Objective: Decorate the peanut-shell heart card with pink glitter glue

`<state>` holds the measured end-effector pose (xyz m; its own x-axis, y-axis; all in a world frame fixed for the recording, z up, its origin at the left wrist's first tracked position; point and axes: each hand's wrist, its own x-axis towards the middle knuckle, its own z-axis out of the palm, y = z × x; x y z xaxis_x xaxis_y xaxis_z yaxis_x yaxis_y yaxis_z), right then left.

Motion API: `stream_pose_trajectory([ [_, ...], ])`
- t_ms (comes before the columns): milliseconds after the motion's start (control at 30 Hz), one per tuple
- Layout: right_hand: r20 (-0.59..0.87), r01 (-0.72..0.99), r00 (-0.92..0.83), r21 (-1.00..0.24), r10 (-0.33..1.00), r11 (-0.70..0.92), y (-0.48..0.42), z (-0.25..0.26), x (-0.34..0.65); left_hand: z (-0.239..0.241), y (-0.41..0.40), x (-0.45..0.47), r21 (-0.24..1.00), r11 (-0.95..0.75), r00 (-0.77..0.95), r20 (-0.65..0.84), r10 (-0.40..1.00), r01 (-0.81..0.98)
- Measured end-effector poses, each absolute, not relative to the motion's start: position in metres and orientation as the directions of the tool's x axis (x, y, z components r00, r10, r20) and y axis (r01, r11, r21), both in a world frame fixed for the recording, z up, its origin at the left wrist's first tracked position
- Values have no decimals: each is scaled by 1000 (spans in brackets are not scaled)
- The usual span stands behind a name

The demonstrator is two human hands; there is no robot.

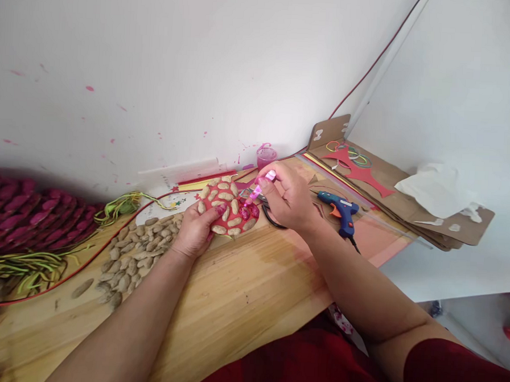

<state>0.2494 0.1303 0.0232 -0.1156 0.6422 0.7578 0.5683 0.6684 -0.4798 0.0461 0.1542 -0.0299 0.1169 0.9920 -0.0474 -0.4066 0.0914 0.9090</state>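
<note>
My left hand [199,225] is closed on the edge of a red disc [232,212] covered with peanuts in their shells, the thumb lying across its face. Most shells on it are bare tan; a few at its right side are wet with pink paint. Between the fingers of my right hand [286,195] is a paintbrush [259,190] smeared pink and white, tilted down so its tip meets the painted peanuts. A heap of loose peanuts [138,253] lies on the table beside my left forearm. Behind my right hand stands a small cup of pink paint [265,155].
A blue glue gun [342,210] lies right of my right hand. Cardboard sheets [454,224] hold red paper cut-outs [361,171], rubber bands and white tissue [430,189]. Pink-painted peanut pieces [35,213] are stacked at left. A red cable [92,268] crosses the table [223,303].
</note>
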Motion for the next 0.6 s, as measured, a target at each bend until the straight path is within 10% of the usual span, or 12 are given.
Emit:
stream_pose_trajectory([
  [600,739,577,-97,-504,667,643,130,24,249,-32,154,46,907,95,121,-49,991,-410],
])
